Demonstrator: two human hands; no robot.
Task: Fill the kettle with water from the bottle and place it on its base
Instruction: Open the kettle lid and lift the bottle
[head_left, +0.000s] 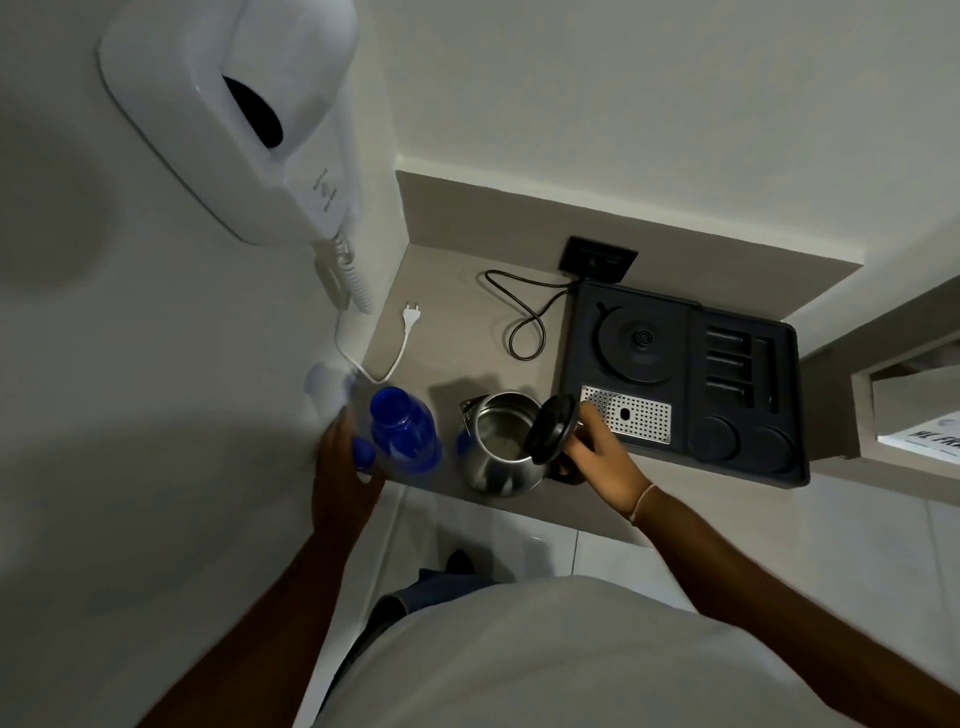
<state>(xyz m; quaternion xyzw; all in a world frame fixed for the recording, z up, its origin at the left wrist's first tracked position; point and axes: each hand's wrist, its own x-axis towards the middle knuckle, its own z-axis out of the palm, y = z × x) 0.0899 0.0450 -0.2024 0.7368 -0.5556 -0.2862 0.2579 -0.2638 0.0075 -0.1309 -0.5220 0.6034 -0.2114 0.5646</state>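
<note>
Kettle (501, 447) position: upright on the counter (457, 312), close to its front edge, between the blue bottle (402, 431) on one side and the dark tray (737, 395) on the other. Its lid (550, 428) is hinged open and stands nearly vertical over the handle side, exposing the steel interior. No water level can be read inside.

Head view, hands. The right hand (592, 447) is closed around the kettle handle, fingers wrapped, thumb toward the lid. The left hand (340, 457) rests against the far side of the bottle with fingers curled partly round it; whether the grip is fully closed cannot be told, because the bottle hides the fingertips. The bottle mouth appears uncapped.

Head view, destination. The round base (636, 343) sits in the tray's rear left recess, well apart from the kettle, with its cord (524, 317) running to the wall socket (597, 257).

Fault risks, by judgement:
- Spillage: the bottle mouth is wide and the kettle opening is partly shaded by the raised lid; a fast tilt may send water over the rim onto the counter.
- Tipping: the kettle stands near the counter edge; a push from the bottle neck could shift it outward.
- Electrical: water run-off reaching the base or the loose white plug (411, 316).
</note>
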